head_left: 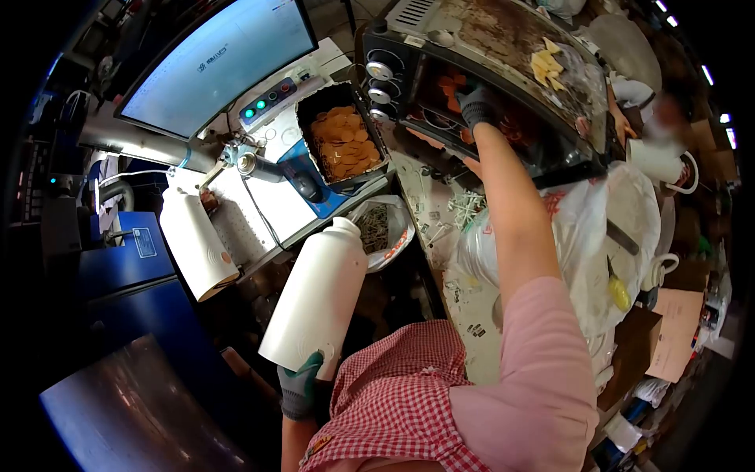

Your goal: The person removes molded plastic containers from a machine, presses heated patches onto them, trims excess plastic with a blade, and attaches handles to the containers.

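Note:
My left hand [299,385], in a grey and green glove, grips the lower end of a large white bottle-shaped shell [318,291], which is tilted with its neck up. My right hand [477,106], in a grey glove, reaches inside the open front of a toaster oven [503,126]. Orange-brown pieces [450,88] lie in the oven beside that hand; whether its fingertips hold one is hidden. A second white shell [197,244] rests at the left on the machine. Between screen and oven sits a black tray [381,167] of round orange-brown discs [344,141].
A monitor [220,67] and a button box with green lights [267,102] stand at the back left. A plastic bag of screws [385,228] hangs near the table edge. Plastic bags [582,244] lie on the right. Another person's hand [621,122] shows beyond the oven, near a white pot [657,161].

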### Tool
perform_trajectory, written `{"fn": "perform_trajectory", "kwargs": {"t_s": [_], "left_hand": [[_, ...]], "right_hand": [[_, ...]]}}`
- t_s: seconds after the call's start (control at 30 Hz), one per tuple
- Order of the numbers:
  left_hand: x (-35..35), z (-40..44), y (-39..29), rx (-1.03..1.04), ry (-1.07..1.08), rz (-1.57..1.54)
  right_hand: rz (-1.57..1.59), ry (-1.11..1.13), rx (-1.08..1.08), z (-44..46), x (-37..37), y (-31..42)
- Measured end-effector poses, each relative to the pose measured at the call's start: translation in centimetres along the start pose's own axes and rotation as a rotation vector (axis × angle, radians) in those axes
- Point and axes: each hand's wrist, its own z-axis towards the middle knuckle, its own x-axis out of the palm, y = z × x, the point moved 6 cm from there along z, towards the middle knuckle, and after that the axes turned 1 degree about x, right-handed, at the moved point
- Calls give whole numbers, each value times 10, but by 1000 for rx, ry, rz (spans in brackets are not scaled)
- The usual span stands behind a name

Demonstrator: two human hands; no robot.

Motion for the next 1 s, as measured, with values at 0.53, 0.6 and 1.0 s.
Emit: {"fn": "perform_trajectory", "kwargs": {"t_s": [0.53,0.6,1.0], "left_hand": [[1,31,1,281,-82,254],[2,40,0,101,-61,113],[5,71,-25,33,434,-446]], "right_hand": [[1513,508,342,-76,9,-17],[1857,572,401,-125,-11,0],[1538,570,164,-419,-90,55]]}}
